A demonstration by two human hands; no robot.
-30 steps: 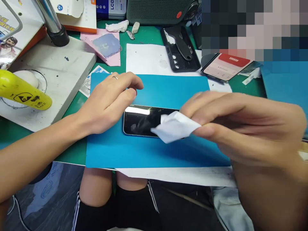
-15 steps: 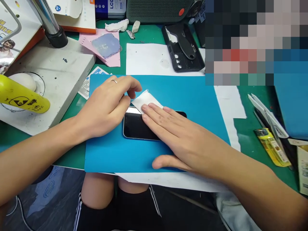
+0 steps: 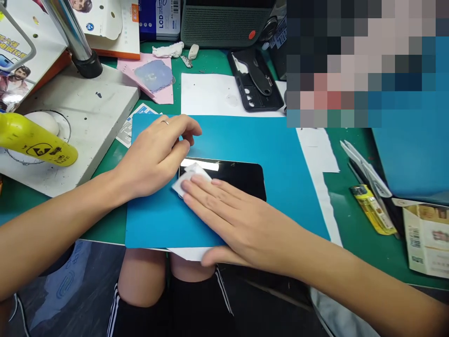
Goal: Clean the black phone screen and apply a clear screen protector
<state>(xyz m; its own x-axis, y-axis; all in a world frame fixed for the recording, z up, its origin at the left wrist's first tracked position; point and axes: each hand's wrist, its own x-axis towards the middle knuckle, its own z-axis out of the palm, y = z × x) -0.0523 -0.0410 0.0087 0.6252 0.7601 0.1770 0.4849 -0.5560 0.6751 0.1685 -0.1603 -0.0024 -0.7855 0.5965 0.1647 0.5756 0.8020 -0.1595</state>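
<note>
Right fingers [image 3: 212, 201] together on wipe [image 3: 193, 174] hiding phone [image 3: 242, 175] corner, left fingers [image 3: 184, 125] curled, black case [image 3: 264, 103] behind, lighter [image 3: 373, 210] at right

A phone [image 3: 242, 180] lies on a mat [image 3: 245, 138], a bottle [image 3: 38, 140] left of it, a lighter [image 3: 373, 210] right, a case [image 3: 245, 84] behind.

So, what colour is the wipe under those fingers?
White: the wipe shows best in the head view.

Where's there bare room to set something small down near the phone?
Bare: the blue mat between the phone and the white paper to its right, and beyond the phone, right of the left hand. Crowded: where the right hand presses the wipe, and around the lighter.
</note>
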